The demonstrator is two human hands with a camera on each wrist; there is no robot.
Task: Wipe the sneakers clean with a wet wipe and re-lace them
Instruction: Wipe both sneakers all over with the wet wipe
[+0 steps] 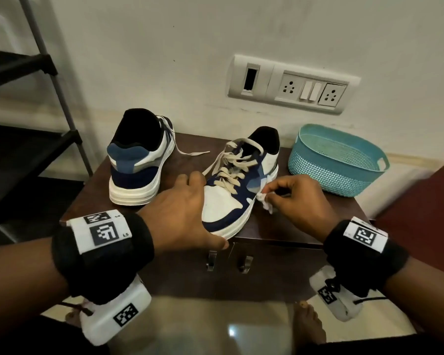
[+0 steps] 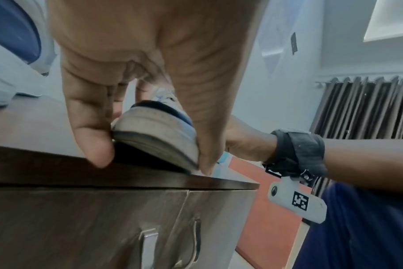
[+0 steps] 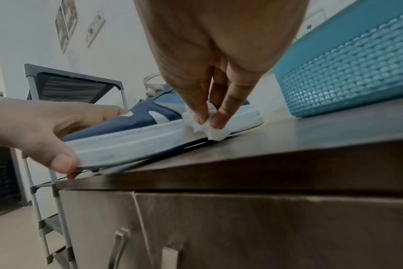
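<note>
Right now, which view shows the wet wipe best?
The right wrist view: the wet wipe fills the near field, pinched by the right hand against the sneaker sole. The head view shows it small; the left wrist view hides it.

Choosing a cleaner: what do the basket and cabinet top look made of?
Basket: likely moulded plastic, matt teal, judging by its perforated woven-pattern wall and cut-out handle. Cabinet top: seemingly wood or laminate, dark brown with a slight sheen; which cannot be told.

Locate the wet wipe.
Head view, right of centre: the crumpled white wet wipe is pinched in the right hand, against the side of the near blue-and-white sneaker.
</note>
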